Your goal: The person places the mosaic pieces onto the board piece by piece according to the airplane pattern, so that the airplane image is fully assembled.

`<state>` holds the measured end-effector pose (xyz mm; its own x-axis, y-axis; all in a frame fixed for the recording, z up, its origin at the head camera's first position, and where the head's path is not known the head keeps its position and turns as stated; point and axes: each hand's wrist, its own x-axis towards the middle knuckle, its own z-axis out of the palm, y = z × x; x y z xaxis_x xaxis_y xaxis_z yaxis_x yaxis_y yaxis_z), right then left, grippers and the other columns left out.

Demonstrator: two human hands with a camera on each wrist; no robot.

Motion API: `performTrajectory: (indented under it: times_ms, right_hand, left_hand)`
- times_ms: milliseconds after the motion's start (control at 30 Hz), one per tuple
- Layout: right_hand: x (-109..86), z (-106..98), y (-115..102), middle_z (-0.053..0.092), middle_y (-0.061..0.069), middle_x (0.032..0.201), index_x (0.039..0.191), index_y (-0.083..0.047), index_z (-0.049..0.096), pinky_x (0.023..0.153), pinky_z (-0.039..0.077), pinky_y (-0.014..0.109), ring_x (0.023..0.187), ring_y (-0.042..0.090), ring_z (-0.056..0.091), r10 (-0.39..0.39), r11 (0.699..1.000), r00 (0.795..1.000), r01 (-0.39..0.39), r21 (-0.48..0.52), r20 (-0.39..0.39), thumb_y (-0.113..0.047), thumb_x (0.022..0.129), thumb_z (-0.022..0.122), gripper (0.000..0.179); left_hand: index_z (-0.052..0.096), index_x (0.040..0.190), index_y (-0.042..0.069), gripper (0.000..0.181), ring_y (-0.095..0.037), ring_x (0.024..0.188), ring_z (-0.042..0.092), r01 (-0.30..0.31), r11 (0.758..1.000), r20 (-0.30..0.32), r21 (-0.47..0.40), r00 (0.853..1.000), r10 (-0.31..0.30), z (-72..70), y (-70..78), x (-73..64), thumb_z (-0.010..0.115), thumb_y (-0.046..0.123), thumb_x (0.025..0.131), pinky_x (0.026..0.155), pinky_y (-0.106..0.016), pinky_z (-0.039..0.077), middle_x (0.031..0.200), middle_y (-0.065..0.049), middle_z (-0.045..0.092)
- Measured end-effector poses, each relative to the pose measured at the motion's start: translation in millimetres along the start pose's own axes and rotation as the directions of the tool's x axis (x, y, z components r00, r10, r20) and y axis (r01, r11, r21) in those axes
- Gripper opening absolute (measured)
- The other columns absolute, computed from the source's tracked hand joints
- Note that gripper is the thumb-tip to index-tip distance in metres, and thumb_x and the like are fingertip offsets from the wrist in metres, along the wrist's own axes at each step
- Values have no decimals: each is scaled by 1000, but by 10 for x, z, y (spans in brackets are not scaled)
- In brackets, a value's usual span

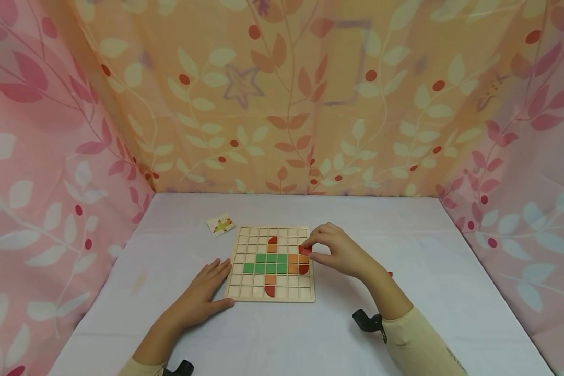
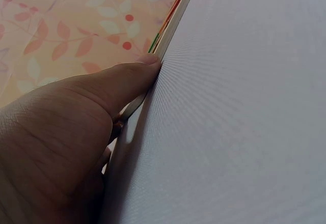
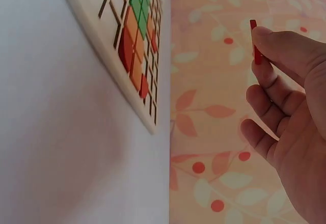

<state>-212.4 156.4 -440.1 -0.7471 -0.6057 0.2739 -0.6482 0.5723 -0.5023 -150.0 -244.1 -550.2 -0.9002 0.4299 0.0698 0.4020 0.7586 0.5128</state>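
Note:
A square wooden grid board (image 1: pixel 253 293) lies on the table, with green tiles (image 1: pixel 265 268), orange tiles (image 1: pixel 293 263) and red rounded tiles (image 1: pixel 270 291) set in its cells. Fingertips and thumb of my left hand (image 1: pixel 198 293) rest against the board's left edge, fingers fairly straight. In the left wrist view the thumb (image 2: pixel 127 79) lies at the board's near corner. My right hand (image 1: pixel 339 251) is over the right edge, pinching a red tile (image 3: pixel 255 43) between thumb and index finger. That tile overlaps a red piece on the board in the head view.
A small picture card (image 1: pixel 221 225) with a green and orange pattern lies beyond the board's far left corner. Part of a red piece (image 1: pixel 390 273) shows behind my right forearm. Patterned cloth (image 1: pixel 282 104) walls in the white table (image 1: pixel 282 334) at the back and sides.

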Motion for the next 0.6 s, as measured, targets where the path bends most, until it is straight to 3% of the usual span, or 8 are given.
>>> performTrajectory:
  times_ms: [600]
  right_hand:
    - [478,330,-158,65,-10,109,114,-20,77,101,48,41,114,14,54,-44,998,999,42,39,29,-22,92,79,23]
  left_hand:
    - [34,161,11,94,-31,158,17,-9,1000,-9,14,1000,9,-8,20,-4,75,54,88,127,-56,14,169,-1,29]
